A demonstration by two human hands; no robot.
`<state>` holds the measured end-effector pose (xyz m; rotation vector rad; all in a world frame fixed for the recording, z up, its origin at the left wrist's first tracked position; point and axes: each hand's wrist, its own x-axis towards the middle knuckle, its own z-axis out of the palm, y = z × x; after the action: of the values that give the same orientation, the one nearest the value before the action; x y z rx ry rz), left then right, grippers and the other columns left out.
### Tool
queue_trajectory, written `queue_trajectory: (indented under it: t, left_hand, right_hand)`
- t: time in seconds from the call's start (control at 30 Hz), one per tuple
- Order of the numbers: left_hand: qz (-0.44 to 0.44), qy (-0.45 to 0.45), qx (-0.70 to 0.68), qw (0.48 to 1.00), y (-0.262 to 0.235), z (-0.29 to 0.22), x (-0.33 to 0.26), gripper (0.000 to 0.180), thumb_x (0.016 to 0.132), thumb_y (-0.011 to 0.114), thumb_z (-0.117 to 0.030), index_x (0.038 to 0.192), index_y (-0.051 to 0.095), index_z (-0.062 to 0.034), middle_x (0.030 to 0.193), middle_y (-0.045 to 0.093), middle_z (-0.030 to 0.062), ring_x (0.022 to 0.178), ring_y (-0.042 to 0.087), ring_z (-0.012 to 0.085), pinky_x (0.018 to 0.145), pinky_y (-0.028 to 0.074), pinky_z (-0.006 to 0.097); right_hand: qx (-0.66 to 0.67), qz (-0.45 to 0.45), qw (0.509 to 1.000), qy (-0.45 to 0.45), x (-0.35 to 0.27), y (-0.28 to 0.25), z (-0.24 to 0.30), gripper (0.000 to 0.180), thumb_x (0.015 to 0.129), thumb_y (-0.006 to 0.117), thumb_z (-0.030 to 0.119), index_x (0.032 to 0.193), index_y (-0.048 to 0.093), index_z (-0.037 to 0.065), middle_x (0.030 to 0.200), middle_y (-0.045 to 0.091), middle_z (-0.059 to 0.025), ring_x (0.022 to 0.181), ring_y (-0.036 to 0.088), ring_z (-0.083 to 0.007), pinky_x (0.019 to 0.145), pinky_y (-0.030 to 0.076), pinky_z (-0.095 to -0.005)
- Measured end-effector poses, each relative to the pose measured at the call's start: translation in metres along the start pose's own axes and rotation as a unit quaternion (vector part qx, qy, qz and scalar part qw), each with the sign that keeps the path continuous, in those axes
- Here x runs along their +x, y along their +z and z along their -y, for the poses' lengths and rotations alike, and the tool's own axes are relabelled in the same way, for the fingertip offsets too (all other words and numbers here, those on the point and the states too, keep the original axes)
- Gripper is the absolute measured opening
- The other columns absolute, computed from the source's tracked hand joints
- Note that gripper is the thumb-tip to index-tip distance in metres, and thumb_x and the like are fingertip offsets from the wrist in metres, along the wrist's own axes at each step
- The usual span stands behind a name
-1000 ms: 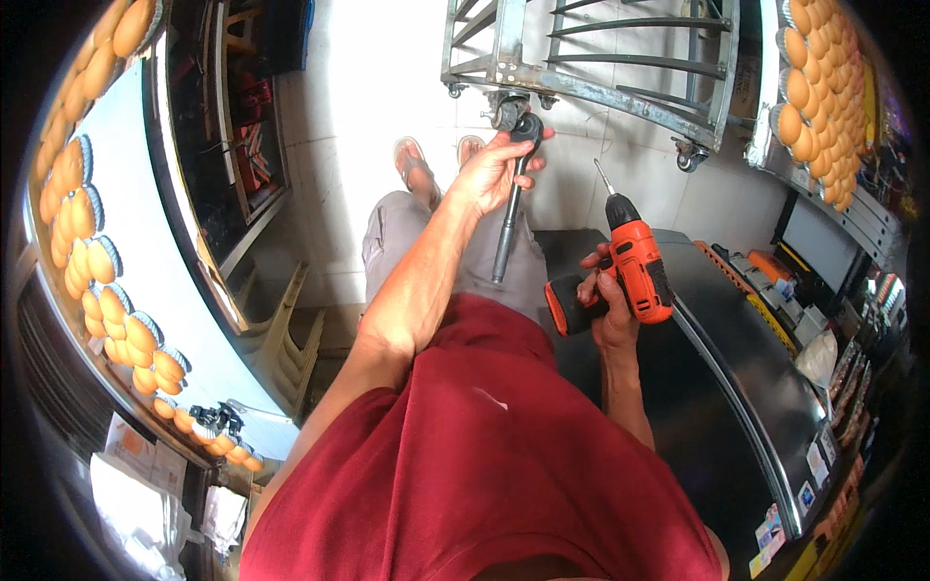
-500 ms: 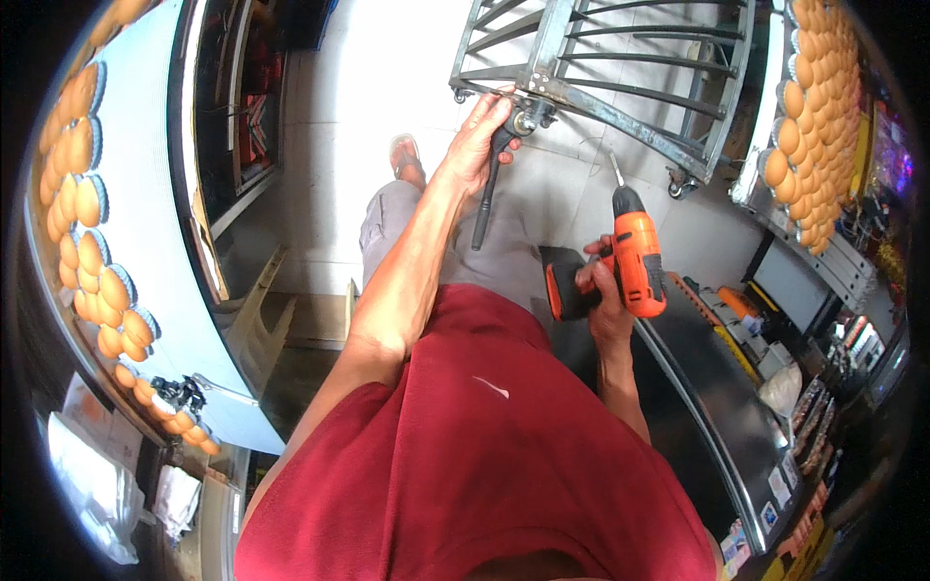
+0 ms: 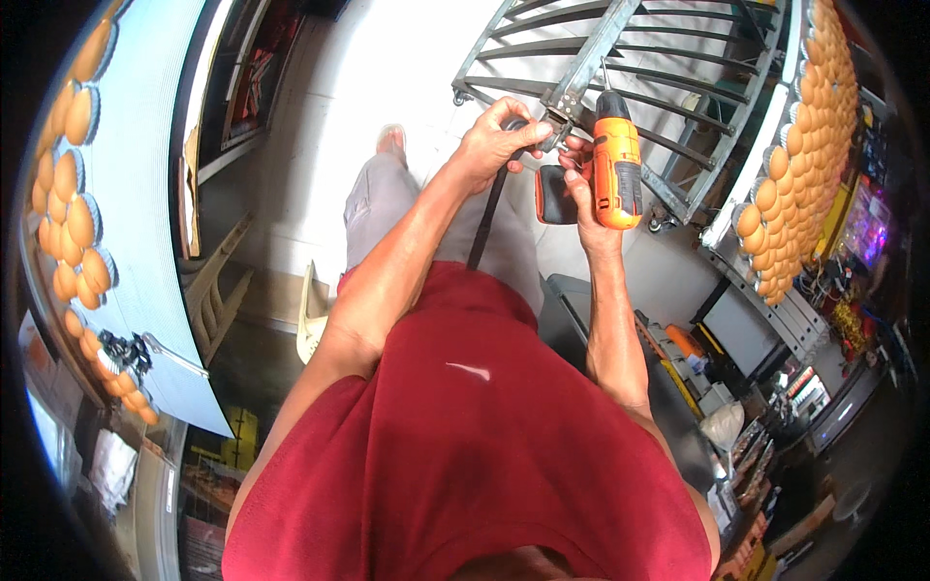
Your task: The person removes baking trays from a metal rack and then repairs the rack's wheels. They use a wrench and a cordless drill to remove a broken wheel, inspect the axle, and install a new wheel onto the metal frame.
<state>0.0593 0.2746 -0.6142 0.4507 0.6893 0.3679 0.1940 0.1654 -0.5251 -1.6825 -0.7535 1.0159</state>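
My left hand is closed around a black long-handled ratchet wrench, its handle hanging down toward my lap. The wrench's head end is up against a metal corner fitting on a grey steel rack, partly hidden by my thumb and fingers. My right hand grips an orange and black cordless drill by its handle. A thin bit points away from me over the rack's bars. Some right fingers reach close to the fitting; whether they touch it I cannot tell.
Small casters sit under the rack. Panels covered in orange oval pads stand at right and left. A beige plastic chair is by my left elbow. Tools and boxes crowd the right side.
My right hand has raised the drill up and left, beside the fitting. My left hand has shifted slightly, with its thumb now by the fitting. The view has turned somewhat.
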Motion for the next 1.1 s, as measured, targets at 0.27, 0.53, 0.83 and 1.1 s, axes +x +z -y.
queue_trajectory:
  t: [0.27, 0.53, 0.83, 1.1]
  left_hand:
    - [-0.057, 0.005, -0.072, 0.996, 0.003, -0.002, 0.001, 0.022, 0.102, 0.058, -0.031, 0.1, 0.054, -0.0102, 0.093, 0.063, 0.0065, 0.071, 0.062, 0.0123, 0.047, 0.042, 0.019]
    - [-0.102, 0.009, -0.016, 0.995, 0.006, 0.003, 0.021, 0.026, 0.102, 0.058, -0.031, 0.095, 0.056, -0.0063, 0.086, 0.063, 0.0087, 0.061, 0.057, 0.0102, 0.041, 0.04, 0.018]
    - [-0.113, 0.017, 0.026, 0.993, 0.006, 0.011, 0.021, 0.026, 0.099, 0.062, -0.033, 0.096, 0.057, -0.0076, 0.09, 0.065, 0.0078, 0.067, 0.061, 0.0089, 0.042, 0.041, 0.019]
    - [-0.122, 0.046, 0.124, 0.984, 0.008, 0.017, 0.025, 0.026, 0.1, 0.062, -0.032, 0.094, 0.055, -0.0084, 0.073, 0.056, 0.0009, 0.052, 0.047, 0.0062, 0.042, 0.041, 0.022]
  right_hand:
    - [0.016, 0.05, 0.998, 0.02, 0.006, -0.024, -0.019, 0.052, 0.088, 0.064, 0.0, 0.138, 0.047, 0.001, 0.127, 0.062, -0.0134, 0.111, 0.062, -0.0205, 0.094, 0.053, -0.0344]
    - [0.038, 0.08, 0.995, 0.053, 0.008, -0.032, -0.02, 0.048, 0.09, 0.063, 0.002, 0.136, 0.048, 0.003, 0.13, 0.059, -0.0129, 0.115, 0.06, -0.0212, 0.095, 0.052, -0.0345]
    - [0.038, 0.104, 0.993, 0.044, 0.012, -0.042, -0.021, 0.048, 0.091, 0.062, 0.003, 0.137, 0.048, 0.002, 0.13, 0.059, -0.0121, 0.115, 0.06, -0.0218, 0.096, 0.051, -0.0348]
    - [-0.006, 0.073, 0.997, 0.036, 0.016, -0.037, -0.021, 0.046, 0.089, 0.068, 0.002, 0.132, 0.052, 0.002, 0.119, 0.065, -0.0095, 0.104, 0.064, -0.0175, 0.086, 0.054, -0.0318]
